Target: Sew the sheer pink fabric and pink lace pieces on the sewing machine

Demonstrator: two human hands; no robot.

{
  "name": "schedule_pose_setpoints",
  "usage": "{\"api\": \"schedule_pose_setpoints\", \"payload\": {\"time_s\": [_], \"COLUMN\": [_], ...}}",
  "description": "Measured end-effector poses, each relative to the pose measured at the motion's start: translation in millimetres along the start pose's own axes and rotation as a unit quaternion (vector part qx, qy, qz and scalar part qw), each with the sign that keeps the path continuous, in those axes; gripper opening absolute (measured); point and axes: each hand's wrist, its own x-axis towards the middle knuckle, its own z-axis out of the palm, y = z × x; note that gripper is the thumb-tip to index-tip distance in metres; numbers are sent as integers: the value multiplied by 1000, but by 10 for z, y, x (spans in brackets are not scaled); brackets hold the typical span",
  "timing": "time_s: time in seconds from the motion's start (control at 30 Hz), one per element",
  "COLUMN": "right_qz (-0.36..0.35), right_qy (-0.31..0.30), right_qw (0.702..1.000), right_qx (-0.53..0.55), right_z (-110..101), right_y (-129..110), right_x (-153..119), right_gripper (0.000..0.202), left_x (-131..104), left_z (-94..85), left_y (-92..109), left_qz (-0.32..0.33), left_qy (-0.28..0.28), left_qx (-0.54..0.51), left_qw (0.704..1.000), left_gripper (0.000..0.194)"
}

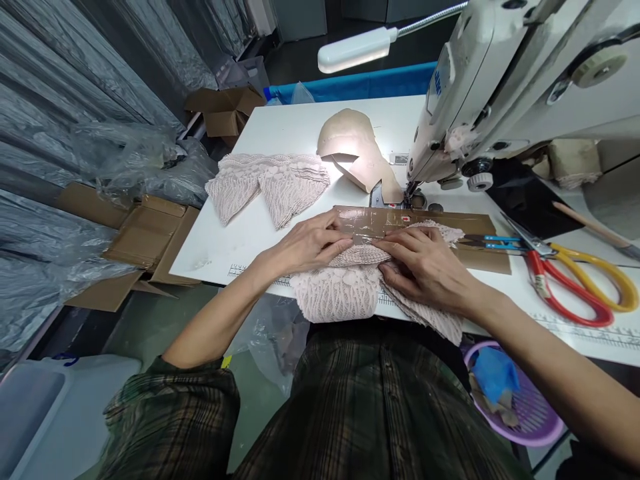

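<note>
Pale pink lace fabric (337, 293) hangs over the front edge of the sewing table, its upper edge folded beneath both hands. The thumb and fingers of my left hand (313, 243) are closed on the lace's upper edge. My right hand (425, 267) is curled over the lace to the right, its fingers close to those of my left. Behind the hands lies a brown taped board (470, 230) with a small red arrow mark, in front of the sewing machine's needle area (410, 193). Fingertips of both hands partly cover the fabric edge.
Stacked lace pieces (295, 183) and a beige pattern piece (350, 143) lie on the table. Blue-handled snips (495, 243), red-handled scissors (555, 280) and yellow-handled scissors (600, 267) lie right. A lamp (355, 50) hangs above; a purple basket (540, 417) stands below.
</note>
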Motion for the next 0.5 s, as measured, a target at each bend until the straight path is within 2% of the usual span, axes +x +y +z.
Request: {"api": "schedule_pose_setpoints", "payload": {"time_s": [0.13,0.23,0.3,0.37,0.43,0.5], "right_qz": [-2,-4,-2,11,43,73], "right_qy": [9,17,34,70,112,127], "right_qw": [1000,1000,999,995,990,987], "right_qx": [6,19,42,71,78,66], "right_z": [19,7,-46,-130,-217,-274], "right_y": [-16,-6,46,144,264,369], "right_x": [-1,0,-6,-25,-54,-85], "right_gripper": [36,38,44,53,55,49], "left_x": [-327,-674,-890,-1050,-1117,-1069], "left_z": [-102,-196,-263,-339,-421,-493], "left_y": [-60,-10,64,140,204,265], "left_qz": [-64,-98,-102,-99,-96,-102], "left_qy": [57,93,89,48,29,60], "left_qx": [-42,4,70,111,114,102], "left_qw": [995,991,988,988,988,988], "left_gripper": [43,41,43,52,55,44]}}
